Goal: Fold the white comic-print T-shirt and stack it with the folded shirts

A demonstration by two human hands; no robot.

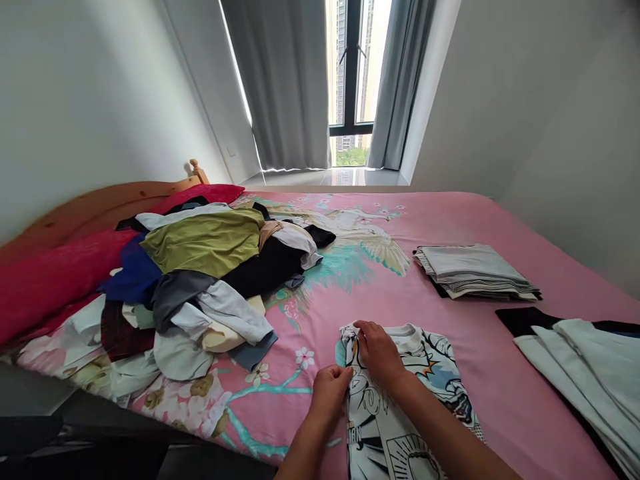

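Note:
A white T-shirt with black cartoon print and patches of blue and orange lies on the bed in front of me, its left side folded inward. My left hand is closed at the shirt's left edge, thumb and forefinger pinching the fabric. Higher up, my right hand reaches across the shirt, its fingers closed on cloth near the left shoulder, beside the collar. The fingertips of the right hand are partly hidden.
A loose heap of mixed clothes covers the bed's left side, by red pillows and a wooden headboard. To the right sit a stack of folded clothes and another pile of light garments. A pink floral sheet covers the bed.

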